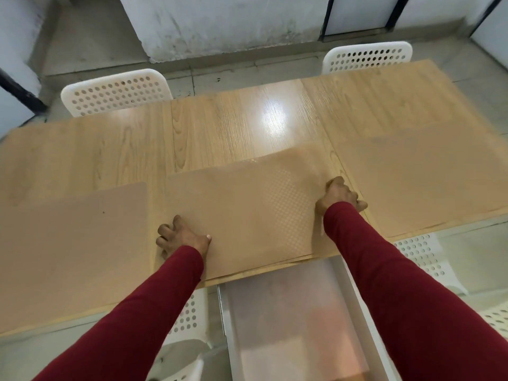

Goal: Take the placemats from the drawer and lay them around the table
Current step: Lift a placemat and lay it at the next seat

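Note:
A translucent tan placemat (242, 210) lies on the wooden table (225, 125) at the near edge, in the middle. My left hand (181, 237) grips its near left corner, and my right hand (339, 195) holds its right edge, which looks slightly lifted and blurred. A second placemat (74, 243) lies flat at the near left. A third placemat (423, 177) lies at the right. Below the table edge, the white drawer (354, 292) stands open with a frosted sheet (288, 325) inside.
Two white perforated chairs stand at the far side, chair (115, 92) on the left and chair (368, 56) on the right. Further white chairs (420, 257) sit tucked under the near edge on both sides of the drawer. A grey concrete wall lies beyond.

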